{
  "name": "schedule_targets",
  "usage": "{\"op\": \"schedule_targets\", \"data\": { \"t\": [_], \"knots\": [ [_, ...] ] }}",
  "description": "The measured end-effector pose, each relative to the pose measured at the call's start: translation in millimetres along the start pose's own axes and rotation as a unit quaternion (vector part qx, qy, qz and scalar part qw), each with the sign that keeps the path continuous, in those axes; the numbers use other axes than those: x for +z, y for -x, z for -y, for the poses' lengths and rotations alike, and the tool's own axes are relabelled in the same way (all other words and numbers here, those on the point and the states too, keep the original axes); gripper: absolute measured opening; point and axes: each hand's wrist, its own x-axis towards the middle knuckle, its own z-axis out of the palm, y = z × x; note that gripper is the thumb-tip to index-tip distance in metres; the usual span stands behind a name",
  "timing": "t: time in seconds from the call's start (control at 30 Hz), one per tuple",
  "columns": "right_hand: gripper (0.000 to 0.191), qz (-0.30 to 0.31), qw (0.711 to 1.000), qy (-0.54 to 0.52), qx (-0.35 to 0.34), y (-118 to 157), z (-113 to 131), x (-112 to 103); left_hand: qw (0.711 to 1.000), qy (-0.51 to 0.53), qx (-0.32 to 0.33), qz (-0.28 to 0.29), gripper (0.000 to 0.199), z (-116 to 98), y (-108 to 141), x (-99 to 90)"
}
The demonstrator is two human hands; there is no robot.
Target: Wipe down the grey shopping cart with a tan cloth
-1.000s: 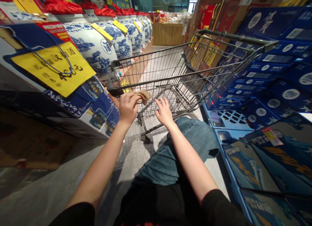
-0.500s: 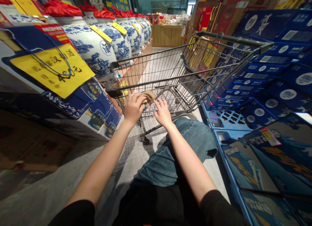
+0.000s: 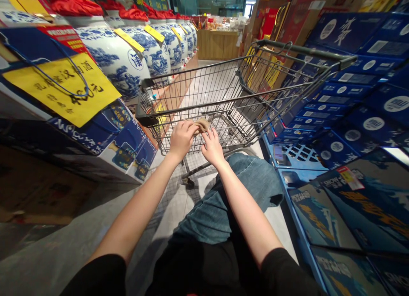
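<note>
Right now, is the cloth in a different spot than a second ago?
Yes. Judged against the jars, the cloth has shifted to the right, along the cart, closer to the right hand.

Shopping cart across front; wire side bars straight path forward from left hand and right hand. Way in: over near top rail, from above. Brown cloth narrows gap between hands. Left flank: stacked gift boxes, jars beyond. Right flank: blue cases, pallet. Denim leg obstructs low right. Bare floor between boxes and leg.
</note>
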Motion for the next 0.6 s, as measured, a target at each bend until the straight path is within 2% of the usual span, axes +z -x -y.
{"op": "schedule_targets", "data": {
  "t": [0.07, 0.13, 0.27, 0.37, 0.47, 0.6],
  "knots": [
    [0.06, 0.007, 1.0, 0.001, -0.002, -0.6, -0.7, -0.7, 0.999, -0.002, 0.004, 0.033, 0.032, -1.2, 3.2, 10.6],
    [0.06, 0.009, 1.0, -0.002, -0.002, -1.0, -1.8, -0.5, 0.999, 0.0, 0.004, 0.043, 0.033, -1.2, 7.6, 14.5],
    [0.059, 0.003, 1.0, -0.001, -0.001, -0.5, -1.9, 0.5, 1.0, 0.0, 0.001, 0.005, 0.03, 7.4, 17.3, 2.6],
    [0.063, 0.004, 1.0, 0.003, 0.0, 0.2, 0.0, -0.1, 0.998, -0.01, -0.04, -0.037, 0.03, 20.8, 28.2, -6.5],
    [0.066, 0.007, 1.0, 0.004, 0.001, 0.3, 1.0, -0.6, 0.998, -0.017, -0.063, -0.027, 0.028, 31.8, 40.1, -7.8],
    [0.066, -0.004, 1.0, -0.004, -0.004, 0.4, -0.5, 0.1, 0.999, -0.015, -0.042, -0.003, 0.027, 36.0, 41.0, -13.3]
  ]
}}
